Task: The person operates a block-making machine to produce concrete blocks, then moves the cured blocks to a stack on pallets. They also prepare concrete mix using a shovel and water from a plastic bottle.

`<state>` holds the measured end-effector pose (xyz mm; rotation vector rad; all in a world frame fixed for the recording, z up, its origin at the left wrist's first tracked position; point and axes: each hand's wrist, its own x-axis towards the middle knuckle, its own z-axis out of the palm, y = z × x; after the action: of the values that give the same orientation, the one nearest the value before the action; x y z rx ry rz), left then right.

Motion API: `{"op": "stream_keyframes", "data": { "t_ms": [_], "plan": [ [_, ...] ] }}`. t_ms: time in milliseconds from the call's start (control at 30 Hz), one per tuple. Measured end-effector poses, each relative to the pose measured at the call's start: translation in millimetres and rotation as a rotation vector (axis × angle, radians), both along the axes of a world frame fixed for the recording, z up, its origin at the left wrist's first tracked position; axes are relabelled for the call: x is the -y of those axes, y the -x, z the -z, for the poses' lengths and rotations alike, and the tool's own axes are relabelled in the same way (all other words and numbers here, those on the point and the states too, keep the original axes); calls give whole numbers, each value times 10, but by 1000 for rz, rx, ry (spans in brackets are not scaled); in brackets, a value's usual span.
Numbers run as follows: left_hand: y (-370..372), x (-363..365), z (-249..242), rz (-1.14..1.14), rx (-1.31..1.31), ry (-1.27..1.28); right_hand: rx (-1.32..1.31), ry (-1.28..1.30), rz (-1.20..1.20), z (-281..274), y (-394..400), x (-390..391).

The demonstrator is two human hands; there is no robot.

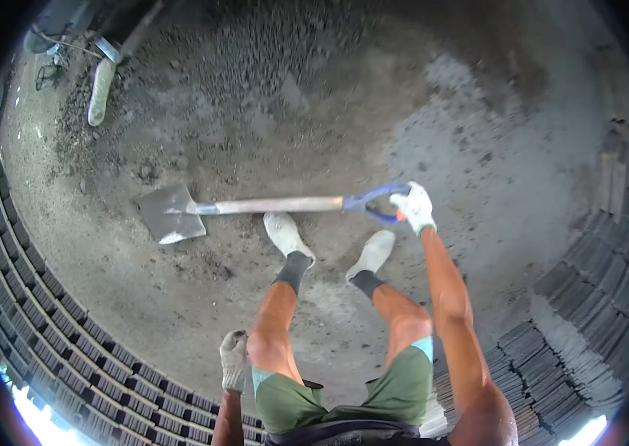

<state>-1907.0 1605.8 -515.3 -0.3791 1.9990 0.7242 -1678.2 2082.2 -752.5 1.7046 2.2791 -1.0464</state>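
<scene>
My right hand [416, 207], in a white work glove, is closed around the blue D-shaped grip of a shovel [277, 204]. The shovel stretches sideways in front of my feet, its wooden shaft running left to a flat, grey metal blade [171, 213] with a worn, pale edge. Whether the blade touches the ground cannot be told. Down by my left knee hangs my left hand [232, 360], also gloved, with curled fingers and nothing visible in them. The shaft passes just beyond the toe of my left shoe [284, 236].
Loose dark rubble [262, 56] covers the ground ahead. A pale powdery patch [441, 141] spreads at right. Stacked grey slabs [84, 334] curve along the left, and more stacks [597, 275] stand at right. At upper left is a pale, shoe-like shape [101, 93].
</scene>
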Motion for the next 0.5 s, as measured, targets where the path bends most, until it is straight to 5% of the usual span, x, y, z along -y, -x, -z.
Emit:
{"op": "stream_keyframes", "data": {
  "t_ms": [67, 167, 300, 433, 467, 500],
  "plan": [
    [190, -368, -498, -67, -1, -34, 65, 49, -119, -1084, 236, 26],
    [368, -943, -1264, 236, -277, -289, 52, 422, -34, -3318, 1004, 72],
    [602, -1710, -2697, 357, -378, -579, -74, 303, -297, -5117, 1801, 661],
    [911, -1751, -3438, 398, -553, -497, -280, 293, -414, -6052, 2679, 1308],
    [1035, -1771, -3679, 188, -508, -672, -246, 237, -466, -6140, 2845, 1411],
    [1206, -1573, -3395, 138, -501, -678, -210, 181, -516, -6190, 2975, 1471]
  ]
}}
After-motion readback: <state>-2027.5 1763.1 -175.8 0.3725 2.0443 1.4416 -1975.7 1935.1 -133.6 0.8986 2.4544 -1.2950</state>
